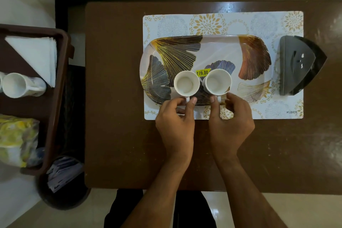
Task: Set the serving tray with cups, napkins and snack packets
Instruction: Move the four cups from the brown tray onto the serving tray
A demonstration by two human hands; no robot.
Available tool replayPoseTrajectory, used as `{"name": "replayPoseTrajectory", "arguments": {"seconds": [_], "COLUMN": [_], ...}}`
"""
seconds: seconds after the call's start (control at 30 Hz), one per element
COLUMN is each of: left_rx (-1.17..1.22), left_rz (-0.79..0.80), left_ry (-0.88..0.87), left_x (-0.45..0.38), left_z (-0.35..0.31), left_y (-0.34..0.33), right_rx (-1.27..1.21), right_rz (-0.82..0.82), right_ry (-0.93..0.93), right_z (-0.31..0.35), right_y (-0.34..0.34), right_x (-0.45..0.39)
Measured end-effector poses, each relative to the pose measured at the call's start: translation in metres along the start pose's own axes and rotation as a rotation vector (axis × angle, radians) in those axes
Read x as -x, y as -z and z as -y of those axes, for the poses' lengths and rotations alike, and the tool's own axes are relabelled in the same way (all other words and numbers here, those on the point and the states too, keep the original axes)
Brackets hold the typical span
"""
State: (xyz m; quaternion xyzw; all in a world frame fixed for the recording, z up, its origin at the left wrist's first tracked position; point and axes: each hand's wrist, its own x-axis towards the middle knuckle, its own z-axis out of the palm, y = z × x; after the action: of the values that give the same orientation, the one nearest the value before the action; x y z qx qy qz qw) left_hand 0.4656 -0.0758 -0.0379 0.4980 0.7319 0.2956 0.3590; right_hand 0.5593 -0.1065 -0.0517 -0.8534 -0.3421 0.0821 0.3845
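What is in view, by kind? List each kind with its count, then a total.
Cups: 3, two upright on the tray, one on its side in the bin
Trays: 1
Placemats: 1
Napkin stacks: 1
Napkin holders: 1
Snack packet piles: 1
Bins: 1
Total: 9
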Motion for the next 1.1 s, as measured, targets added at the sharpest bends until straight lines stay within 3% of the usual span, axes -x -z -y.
{"name": "replayPoseTrajectory", "arguments": {"seconds": [0.1,0.23,0.6,0.9,1.1], "left_rx": [0.023,0.000,-0.241,-0.354,-0.359], "left_rz": [-0.006,-0.001,-0.008,-0.133,-0.151], "left_ry": [-0.011,-0.111,-0.280,-0.285,-0.213], "left_x": [-0.001,-0.010,-0.079,-0.142,-0.190], "left_z": [-0.001,-0.001,0.036,0.105,0.150], "left_y": [0.009,0.029,0.151,0.277,0.353], "right_rx": [0.051,0.048,0.057,0.125,0.138], "right_rz": [-0.063,-0.046,0.274,0.573,0.632], "right_ry": [0.014,0.181,0.527,0.568,0.618], "right_z": [0.009,0.029,0.133,0.226,0.271], "right_y": [0.002,-0.002,-0.070,-0.148,-0.201], "right_x": [0.002,0.007,0.049,0.118,0.160]}}
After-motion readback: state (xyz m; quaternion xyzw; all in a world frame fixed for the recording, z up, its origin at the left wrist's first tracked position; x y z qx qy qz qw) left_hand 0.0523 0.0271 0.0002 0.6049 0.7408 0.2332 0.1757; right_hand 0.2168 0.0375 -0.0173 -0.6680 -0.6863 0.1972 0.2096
